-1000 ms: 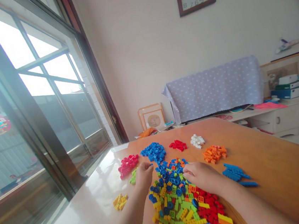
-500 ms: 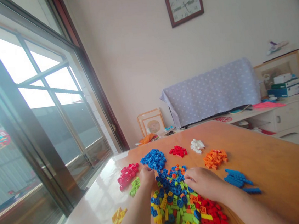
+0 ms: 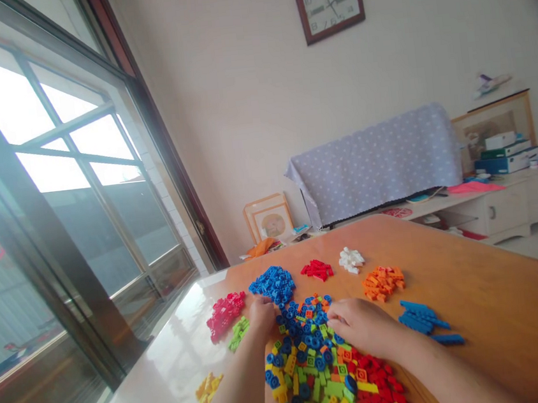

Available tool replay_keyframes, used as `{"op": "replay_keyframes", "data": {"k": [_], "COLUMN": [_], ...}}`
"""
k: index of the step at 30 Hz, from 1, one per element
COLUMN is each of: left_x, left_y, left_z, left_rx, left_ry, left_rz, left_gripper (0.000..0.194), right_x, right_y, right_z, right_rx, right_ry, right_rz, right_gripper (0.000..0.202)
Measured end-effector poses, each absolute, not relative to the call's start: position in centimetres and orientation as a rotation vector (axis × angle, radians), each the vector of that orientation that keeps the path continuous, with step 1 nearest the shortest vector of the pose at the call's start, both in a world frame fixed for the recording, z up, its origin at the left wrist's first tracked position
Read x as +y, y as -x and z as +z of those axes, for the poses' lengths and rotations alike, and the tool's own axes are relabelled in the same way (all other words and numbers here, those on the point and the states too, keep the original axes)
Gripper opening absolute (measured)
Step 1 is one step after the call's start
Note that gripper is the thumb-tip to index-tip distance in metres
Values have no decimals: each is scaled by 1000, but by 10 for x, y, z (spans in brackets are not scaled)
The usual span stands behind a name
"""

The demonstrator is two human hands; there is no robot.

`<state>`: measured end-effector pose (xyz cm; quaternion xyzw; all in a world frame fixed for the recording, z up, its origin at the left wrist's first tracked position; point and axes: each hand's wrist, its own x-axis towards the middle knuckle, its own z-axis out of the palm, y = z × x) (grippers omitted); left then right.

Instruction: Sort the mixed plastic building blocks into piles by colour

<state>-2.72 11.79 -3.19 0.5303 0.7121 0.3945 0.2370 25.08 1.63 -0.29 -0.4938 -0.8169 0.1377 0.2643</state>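
Note:
My left hand (image 3: 262, 316) is closed at the near edge of the blue brick pile (image 3: 273, 285), beside the mixed heap of toy building bricks (image 3: 330, 389). Its fingertips are mostly hidden, so what they hold cannot be seen. Across the heap, my right hand (image 3: 358, 320) has its fingers curled together over the heap's right side, above small blue and orange pieces; anything in its pinch is too small to make out. Blue round pieces fill the far part of the heap, with green, yellow and red bricks nearer me.
Sorted piles ring the heap: pink bricks (image 3: 226, 315), green bricks (image 3: 238, 333), yellow bricks (image 3: 208, 389), red bricks (image 3: 317, 269), white bricks (image 3: 351, 259), orange bricks (image 3: 384, 283) and long blue bricks (image 3: 423, 317). They lie on a brown table (image 3: 494, 287) beside a window.
The whole view has shifted slightly left. Both hands keep nearly the same places by the heap, and the brick piles look unchanged.

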Motion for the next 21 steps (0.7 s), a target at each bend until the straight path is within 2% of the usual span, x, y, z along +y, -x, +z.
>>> {"op": "replay_keyframes", "data": {"k": [12,21], "left_x": [106,101], "left_y": [4,1], "left_z": [-43,-38], "left_rx": [1689,1608], "left_ry": [-1718,-1819], "left_rz": [1010,921], "left_gripper": [33,33], "right_x": [14,15], "right_y": [-249,-251], "right_z": [2,0], "right_rx": [-2217,-2213], "right_ry": [1362,1373], "right_rz": [399,390], "right_gripper": [24,24]}}
